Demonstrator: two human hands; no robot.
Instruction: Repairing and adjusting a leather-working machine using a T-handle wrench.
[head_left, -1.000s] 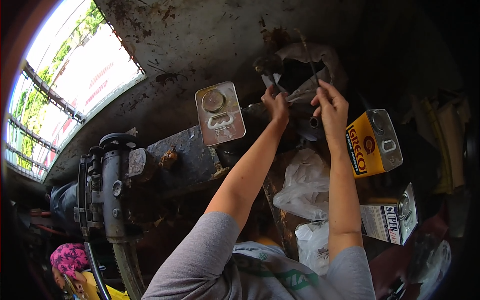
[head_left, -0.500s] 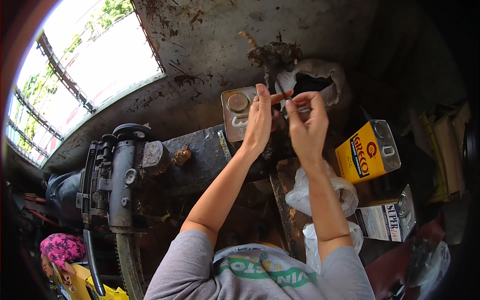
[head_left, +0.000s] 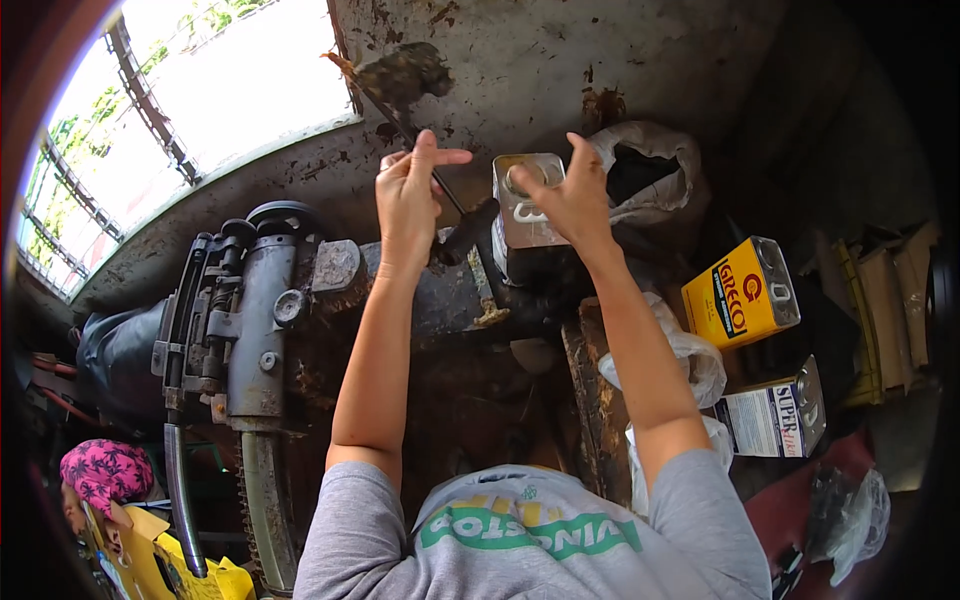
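My left hand (head_left: 408, 205) has its lower fingers curled round a thin dark rod (head_left: 450, 193), with the thumb raised and the index finger pointing right. A lumpy, crusted brown clump (head_left: 405, 75) is at the rod's upper end, in front of the wall by the window. At the lower end is a dark piece (head_left: 470, 232) whose kind I cannot make out. My right hand (head_left: 575, 200) is open, fingers spread, with nothing seen in it. Its fingers overlap the round cap of a metal can (head_left: 532, 228) with a white handle.
At left stands an old grey metal machine (head_left: 262, 340) with a wheel. To the right are a yellow can (head_left: 735, 300), a white-and-blue can (head_left: 755, 420), crumpled clear plastic bags (head_left: 690, 365) and an open pale sack (head_left: 685, 175). A person in a pink patterned head covering (head_left: 105, 475) is at lower left.
My left hand has swung left with the rod and clump, which now tilts. My right hand has moved away from it and its pinched fingers have spread. The view has shifted slightly.
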